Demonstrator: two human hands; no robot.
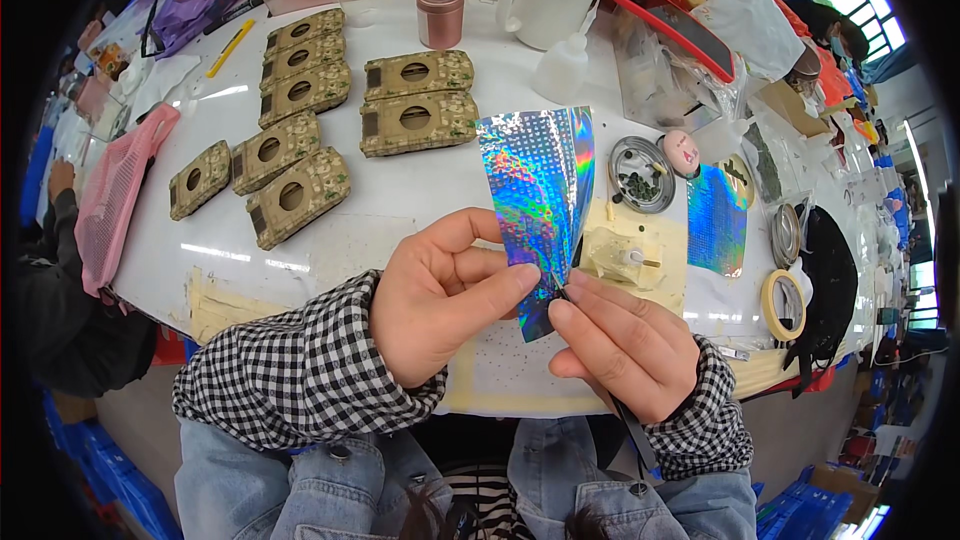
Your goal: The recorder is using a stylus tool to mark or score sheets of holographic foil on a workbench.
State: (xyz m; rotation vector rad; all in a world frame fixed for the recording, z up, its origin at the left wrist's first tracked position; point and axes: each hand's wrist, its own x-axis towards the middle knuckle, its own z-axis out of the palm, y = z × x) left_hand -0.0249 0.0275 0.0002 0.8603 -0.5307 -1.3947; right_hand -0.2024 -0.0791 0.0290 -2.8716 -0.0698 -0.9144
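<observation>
My left hand (450, 290) pinches a shiny holographic sheet (535, 190) between thumb and fingers. A grid of small squares covers the sheet, which stands upright and slightly bent above the table's near edge. My right hand (630, 345) is closed on dark tweezers (632, 428); their slim tip meets the sheet's lower part, close to my left thumb. Whether anything small is between the tips cannot be made out. Beyond my hands lie several camouflage-painted model tank hulls (418, 120), each with a round hole in its top.
Right of the sheet are a round tin (643, 175) of small dark parts, a second holographic sheet (716, 225), and a tape roll (783, 304). A white mug (550, 0), a pink canister (440, 18) and a red-edged phone (675, 28) stand behind. A pink mesh pouch (125, 200) lies left.
</observation>
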